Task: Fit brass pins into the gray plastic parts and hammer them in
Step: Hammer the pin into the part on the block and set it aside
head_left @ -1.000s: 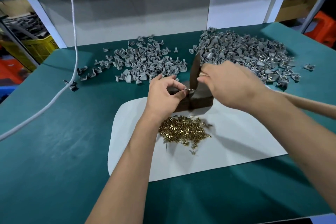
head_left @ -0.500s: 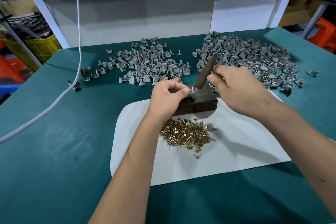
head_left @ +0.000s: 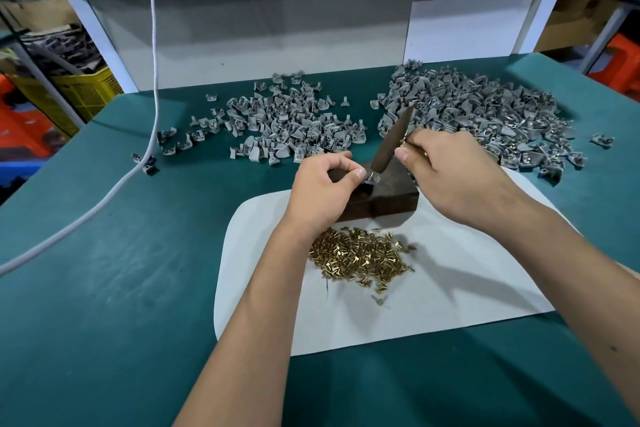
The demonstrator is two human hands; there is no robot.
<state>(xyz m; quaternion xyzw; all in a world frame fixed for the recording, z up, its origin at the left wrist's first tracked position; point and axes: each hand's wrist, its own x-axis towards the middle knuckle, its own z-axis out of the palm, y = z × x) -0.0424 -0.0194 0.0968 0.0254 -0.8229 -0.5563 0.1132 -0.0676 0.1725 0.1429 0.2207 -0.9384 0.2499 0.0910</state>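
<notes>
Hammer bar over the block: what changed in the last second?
The right hand tilted the dark bar from upright to leaning right, its lower end now on the part. The left hand still pinches that gray part on the block; the piles are unmoved.

Factory assembly bench, green work mat (head_left: 104,288), heaped gray parts (head_left: 478,114), yellow crate (head_left: 83,94)

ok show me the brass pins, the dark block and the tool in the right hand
brass pins (head_left: 360,258), head view, middle of the heap on the white sheet.
dark block (head_left: 388,196), head view, bare top face.
tool (head_left: 393,139), head view, mid-shaft above the block.
</notes>
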